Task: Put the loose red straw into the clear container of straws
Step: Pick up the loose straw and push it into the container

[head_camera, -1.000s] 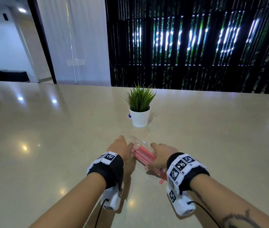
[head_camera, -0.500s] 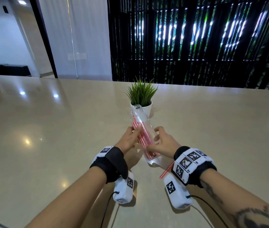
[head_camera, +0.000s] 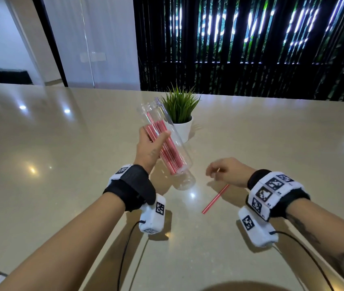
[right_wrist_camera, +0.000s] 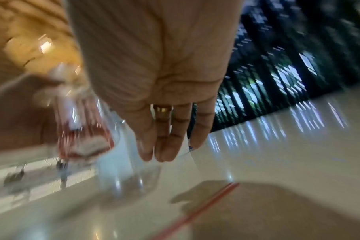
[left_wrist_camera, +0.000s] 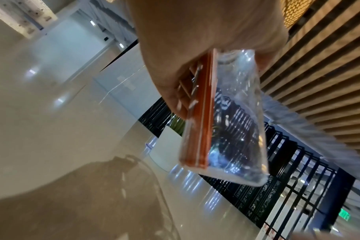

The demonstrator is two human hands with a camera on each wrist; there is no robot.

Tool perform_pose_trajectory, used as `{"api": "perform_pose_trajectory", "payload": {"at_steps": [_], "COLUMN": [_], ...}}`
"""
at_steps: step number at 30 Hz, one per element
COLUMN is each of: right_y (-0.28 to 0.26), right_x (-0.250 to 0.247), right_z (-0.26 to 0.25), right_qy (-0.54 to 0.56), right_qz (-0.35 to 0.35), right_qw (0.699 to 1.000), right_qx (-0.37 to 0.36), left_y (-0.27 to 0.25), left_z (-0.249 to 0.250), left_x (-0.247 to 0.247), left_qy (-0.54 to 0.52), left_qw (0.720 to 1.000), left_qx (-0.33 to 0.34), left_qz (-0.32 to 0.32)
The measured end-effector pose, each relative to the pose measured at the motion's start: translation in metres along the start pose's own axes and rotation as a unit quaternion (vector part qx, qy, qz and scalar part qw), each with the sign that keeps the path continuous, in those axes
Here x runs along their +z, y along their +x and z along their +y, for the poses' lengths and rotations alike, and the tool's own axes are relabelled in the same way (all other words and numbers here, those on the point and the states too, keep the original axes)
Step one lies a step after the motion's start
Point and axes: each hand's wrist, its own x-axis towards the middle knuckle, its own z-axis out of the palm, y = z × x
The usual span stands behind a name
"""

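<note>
My left hand (head_camera: 154, 136) grips the clear container of straws (head_camera: 180, 148) round its middle and holds it tilted, top end leaning away to the left. Several red straws sit inside it toward the lower end, which is at or just above the tabletop. The left wrist view shows the container (left_wrist_camera: 232, 123) running out from my palm. The loose red straw (head_camera: 215, 198) lies flat on the table, right of the container. My right hand (head_camera: 225, 172) hovers over its far end with relaxed fingers (right_wrist_camera: 162, 146), holding nothing. The straw (right_wrist_camera: 197, 209) lies below them.
A small green plant in a white pot (head_camera: 182, 128) stands just behind the container. The beige glossy table (head_camera: 61, 164) stretches wide on both sides. Dark vertical slats close off the far side. Wrist camera cables trail toward me.
The container went from lying on the table between both hands to tilted up in my left hand alone. My right hand let go and moved right, over the loose straw.
</note>
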Motion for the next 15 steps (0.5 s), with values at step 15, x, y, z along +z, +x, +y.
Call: {"api": "perform_pose_trajectory", "payload": {"at_steps": [15], "right_y": [0.011], "right_x": [0.033], "right_z": [-0.011], "right_qy": [-0.334], "right_qz": [-0.148], "right_qw": [0.931], "right_qx": [-0.017], "left_y": [-0.019], "left_z": [0.003], "left_x": [-0.013], "left_qy": [0.135], "left_qw": [0.986], "left_qx": [0.054], "left_qz": [-0.084]}}
